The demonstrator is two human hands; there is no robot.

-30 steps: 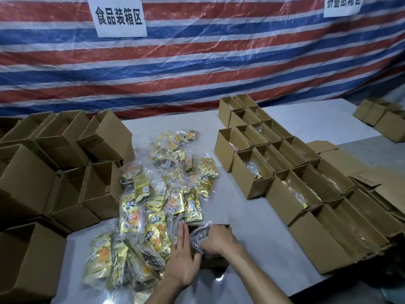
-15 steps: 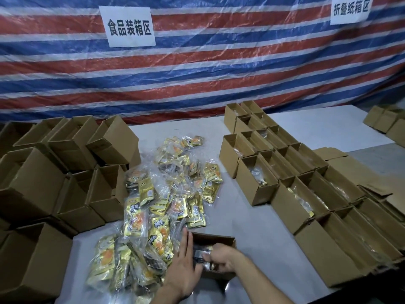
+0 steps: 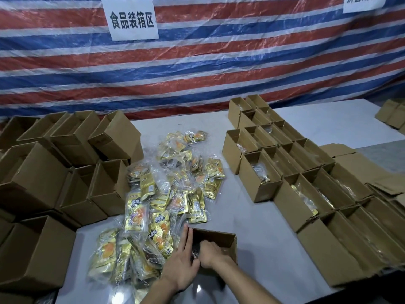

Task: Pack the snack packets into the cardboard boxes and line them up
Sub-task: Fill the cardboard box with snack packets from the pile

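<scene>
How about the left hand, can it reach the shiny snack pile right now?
Probably yes. The left hand rests open against the left wall of the box, right beside the snack pile, with nothing between them.

A white paper sign (image 3: 133,19) fixed to the striped tarp (image 3: 219,62) carries five bold black characters: 食品装箱区. A second white sign (image 3: 363,3) hangs at the top right (the frame edge cuts it, so only the lower halves of its characters show, unreadable). The gold snack packets (image 3: 137,212) bear dark printed characters, too blurred to make out.
</scene>
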